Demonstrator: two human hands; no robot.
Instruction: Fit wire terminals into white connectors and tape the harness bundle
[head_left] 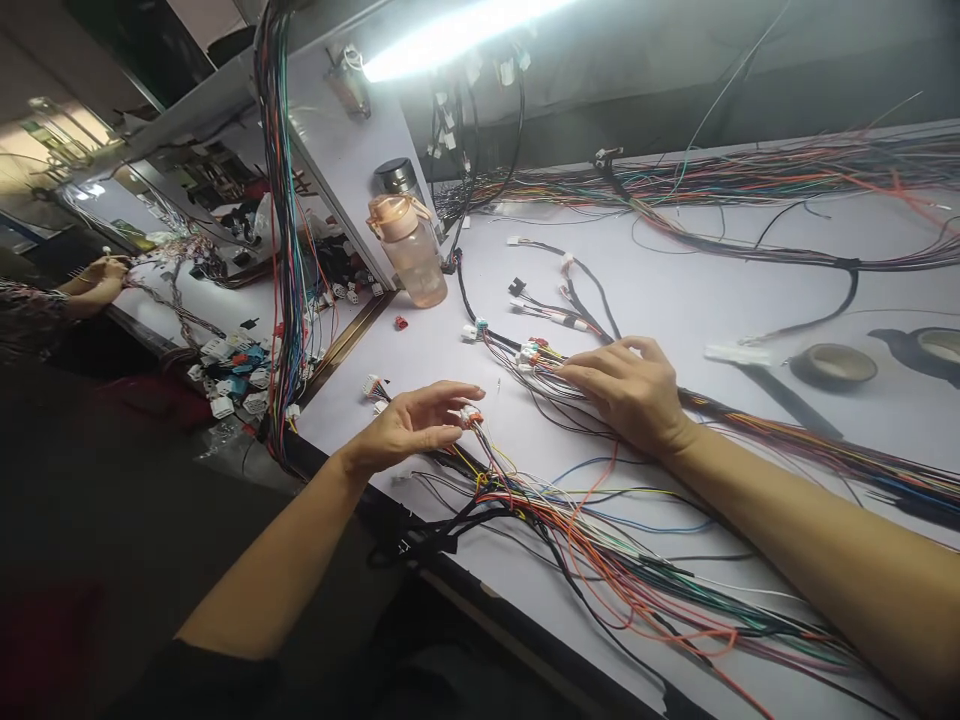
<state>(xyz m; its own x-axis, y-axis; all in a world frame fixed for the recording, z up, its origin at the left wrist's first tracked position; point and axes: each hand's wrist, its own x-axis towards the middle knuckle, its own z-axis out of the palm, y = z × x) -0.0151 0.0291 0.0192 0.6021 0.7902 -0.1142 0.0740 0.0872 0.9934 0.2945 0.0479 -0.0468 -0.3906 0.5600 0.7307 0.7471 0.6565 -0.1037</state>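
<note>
My left hand (409, 428) has its thumb and fingers apart. Just beyond its fingertips is a small white-and-orange connector (471, 416) on thin wires, and I see no firm grip on it. These wires run into a loose multicoloured wire harness (570, 520) along the table's front. Further back, my right hand (630, 390) curls over a second wire harness (720, 410), its fingers on the wires beside a white connector (529, 357) with a red part. The undersides of those fingers are hidden. A white connector with a teal part (480, 328) lies to the left.
A peach water bottle (412, 250) stands at the back left beside a dark-lidded one. Tape rolls (832, 367) lie at right. Long wires (540, 185) line the back. A wire bundle (281, 230) hangs left, near piled connectors (240, 375). Another person's hands (105, 275) are far left.
</note>
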